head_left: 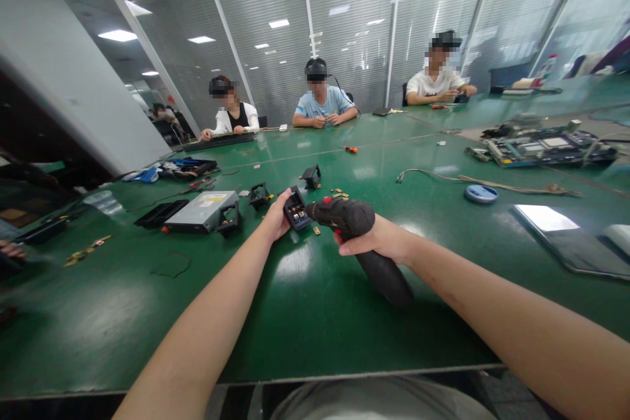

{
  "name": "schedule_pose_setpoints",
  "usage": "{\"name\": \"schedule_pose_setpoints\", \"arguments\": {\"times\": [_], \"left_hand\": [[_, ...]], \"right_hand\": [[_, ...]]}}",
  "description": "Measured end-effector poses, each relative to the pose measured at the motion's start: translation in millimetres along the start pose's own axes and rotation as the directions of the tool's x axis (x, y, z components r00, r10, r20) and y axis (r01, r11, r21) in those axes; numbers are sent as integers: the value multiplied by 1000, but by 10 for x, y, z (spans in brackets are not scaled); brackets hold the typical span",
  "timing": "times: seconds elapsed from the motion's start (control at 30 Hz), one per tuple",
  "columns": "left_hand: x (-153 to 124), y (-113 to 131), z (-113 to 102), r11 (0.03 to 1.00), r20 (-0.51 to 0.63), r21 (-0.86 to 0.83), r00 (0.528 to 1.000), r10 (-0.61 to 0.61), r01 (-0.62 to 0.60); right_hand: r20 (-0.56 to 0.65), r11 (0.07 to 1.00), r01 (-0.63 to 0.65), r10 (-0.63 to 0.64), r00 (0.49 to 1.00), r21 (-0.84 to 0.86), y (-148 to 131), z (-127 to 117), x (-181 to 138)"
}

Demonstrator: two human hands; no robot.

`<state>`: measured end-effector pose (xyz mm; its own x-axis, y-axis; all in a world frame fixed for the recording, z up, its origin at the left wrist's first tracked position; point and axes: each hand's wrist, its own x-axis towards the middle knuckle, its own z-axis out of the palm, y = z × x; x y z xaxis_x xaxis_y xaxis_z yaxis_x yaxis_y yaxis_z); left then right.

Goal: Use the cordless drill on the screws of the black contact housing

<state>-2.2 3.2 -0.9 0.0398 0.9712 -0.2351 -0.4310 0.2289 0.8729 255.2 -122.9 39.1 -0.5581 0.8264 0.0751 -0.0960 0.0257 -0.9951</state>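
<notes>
My left hand (279, 215) is closed around a small black plastic housing (296, 209), tilted so its open side with metal parts inside faces right. A black cordless drill (347, 215) with red details is gripped in my right hand (377, 236), its nose pointing left at the housing. The drill's tip ends beside the housing; I cannot tell whether they touch. Near them lie black plastic brackets (310, 176) and small gold-coloured pieces (339, 193) on the green table (305, 315).
On the left sit a silver disc drive (201, 210), a clear plastic cup (105, 205) and cables. To the right are a blue round lid-like item (481, 194), a tablet-like slab (566, 236) and circuit boards (551, 144). An orange screwdriver (350, 149) lies further back. Several people sit around the table.
</notes>
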Motion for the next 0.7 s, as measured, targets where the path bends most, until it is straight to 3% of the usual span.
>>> {"name": "schedule_pose_setpoints", "arguments": {"times": [0.7], "left_hand": [[-9, 8, 1, 1000, 9, 22, 1000, 12, -12]], "right_hand": [[1, 999, 21, -21, 1000, -37, 14, -7, -1]]}}
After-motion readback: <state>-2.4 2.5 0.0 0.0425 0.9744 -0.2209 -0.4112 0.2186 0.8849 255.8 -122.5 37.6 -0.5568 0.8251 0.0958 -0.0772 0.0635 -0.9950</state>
